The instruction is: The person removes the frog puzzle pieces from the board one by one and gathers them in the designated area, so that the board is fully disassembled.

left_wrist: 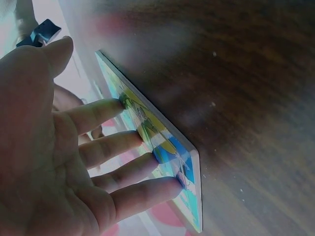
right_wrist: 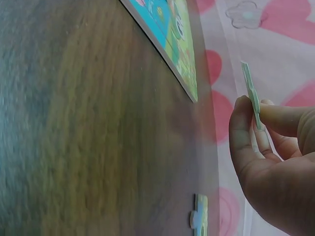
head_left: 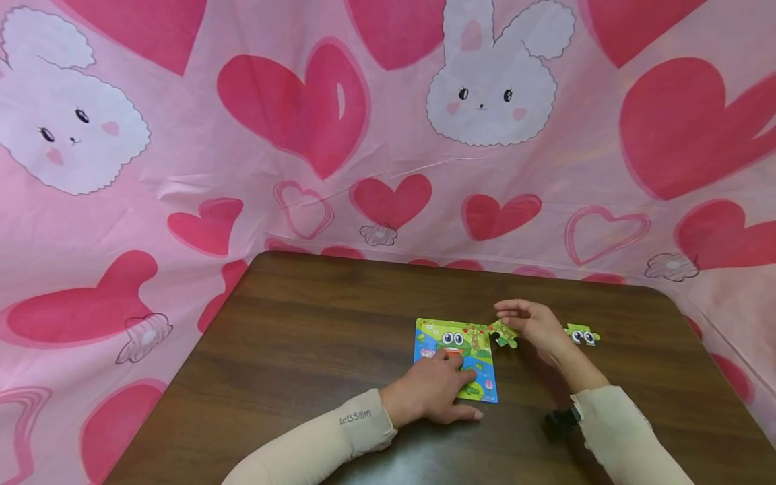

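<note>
A frog picture puzzle board (head_left: 481, 360) lies flat on the table. My left hand (head_left: 433, 387) rests its fingertips on the board's lower part, covering some of the frog; in the left wrist view its fingers (left_wrist: 133, 196) are spread and fairly straight. To the right of the board, my right hand (head_left: 536, 327) pinches a green jigsaw piece (head_left: 502, 333) between thumb and fingers. Seen edge-on in the right wrist view, that piece (right_wrist: 252, 93) is tilted up off the table. Another jigsaw piece (head_left: 583, 335), with two cartoon eyes, lies right of my right hand.
The dark wooden table (head_left: 303, 323) has rounded far corners. Behind it and along its left hangs a pink cloth (head_left: 412, 148) with hearts and rabbits. A black wristband device (head_left: 560, 423) sits by the right sleeve cuff.
</note>
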`<move>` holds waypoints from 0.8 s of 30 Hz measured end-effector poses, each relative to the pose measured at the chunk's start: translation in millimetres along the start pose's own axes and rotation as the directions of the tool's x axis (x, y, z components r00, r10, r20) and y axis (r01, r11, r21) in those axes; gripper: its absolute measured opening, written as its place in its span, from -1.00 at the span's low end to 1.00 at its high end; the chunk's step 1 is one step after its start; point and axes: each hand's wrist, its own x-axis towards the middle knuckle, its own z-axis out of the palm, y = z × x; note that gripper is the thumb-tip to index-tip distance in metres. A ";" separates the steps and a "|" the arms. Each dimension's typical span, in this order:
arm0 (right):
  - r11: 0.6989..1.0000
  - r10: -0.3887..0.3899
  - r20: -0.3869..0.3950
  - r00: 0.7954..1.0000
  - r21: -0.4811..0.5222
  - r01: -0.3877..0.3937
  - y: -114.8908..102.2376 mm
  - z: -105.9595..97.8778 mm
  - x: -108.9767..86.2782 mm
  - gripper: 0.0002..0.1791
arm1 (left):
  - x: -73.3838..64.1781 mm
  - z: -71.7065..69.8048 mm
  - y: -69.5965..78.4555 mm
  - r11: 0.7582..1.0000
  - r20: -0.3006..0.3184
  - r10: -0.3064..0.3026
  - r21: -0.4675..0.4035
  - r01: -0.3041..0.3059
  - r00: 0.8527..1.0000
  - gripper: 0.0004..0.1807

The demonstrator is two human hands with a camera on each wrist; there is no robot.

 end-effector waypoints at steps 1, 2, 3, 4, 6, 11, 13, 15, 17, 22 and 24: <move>1.000 0.000 -0.007 1.000 0.014 0.000 0.9 -2.0 -0.3 -0.54 | 0.2 0.0 -0.1 1.000 0.002 -0.001 -0.001 0.001 1.000 -0.24; 1.000 0.001 -0.012 1.000 0.026 -0.001 1.7 -4.0 -0.9 -0.54 | 0.3 0.0 -0.1 1.000 0.002 -0.002 -0.002 0.002 1.000 -0.24; 0.999 0.001 -0.018 1.000 0.037 -0.001 2.4 -6.1 -1.5 -0.53 | 0.4 -0.1 -0.3 1.000 0.003 -0.002 -0.001 0.002 1.000 -0.23; 0.999 0.001 -0.022 1.000 0.045 0.000 3.0 -8.3 -2.4 -0.53 | 0.5 -0.2 -0.4 1.000 0.004 -0.003 -0.003 0.003 1.000 -0.23; 0.998 -0.002 -0.033 0.999 0.060 0.004 4.3 -12.9 -3.7 -0.51 | 0.7 0.0 -0.8 1.000 0.004 -0.001 -0.003 0.001 1.000 -0.23; 0.998 0.000 -0.052 0.999 0.068 0.003 6.6 -28.0 -8.0 -0.48 | -0.3 0.4 -0.3 1.000 -0.001 -0.003 -0.002 0.003 1.000 -0.24; 0.997 0.008 -0.057 0.998 0.072 -0.004 7.5 -35.7 -10.2 -0.48 | -0.9 0.2 0.2 1.000 -0.004 -0.006 0.000 0.006 1.000 -0.24; 0.997 0.014 -0.062 0.998 0.083 -0.009 9.0 -44.4 -12.2 -0.51 | -1.4 -0.1 0.4 1.000 -0.002 -0.008 0.003 0.008 1.000 -0.25; 0.994 0.018 -0.069 0.997 0.112 -0.010 11.2 -52.8 -14.1 -0.64 | -1.5 -0.4 0.5 1.000 0.004 -0.010 0.004 0.010 1.000 -0.25; 0.978 -0.004 -0.085 0.996 0.210 0.022 20.6 -73.6 -17.4 -0.76 | -1.8 -2.1 0.3 1.000 0.012 -0.011 0.004 0.011 1.000 -0.26; 0.970 -0.012 -0.089 0.996 0.241 0.033 24.0 -80.5 -18.9 -0.74 | -1.9 -2.5 0.1 1.000 0.011 -0.011 0.006 0.011 1.000 -0.27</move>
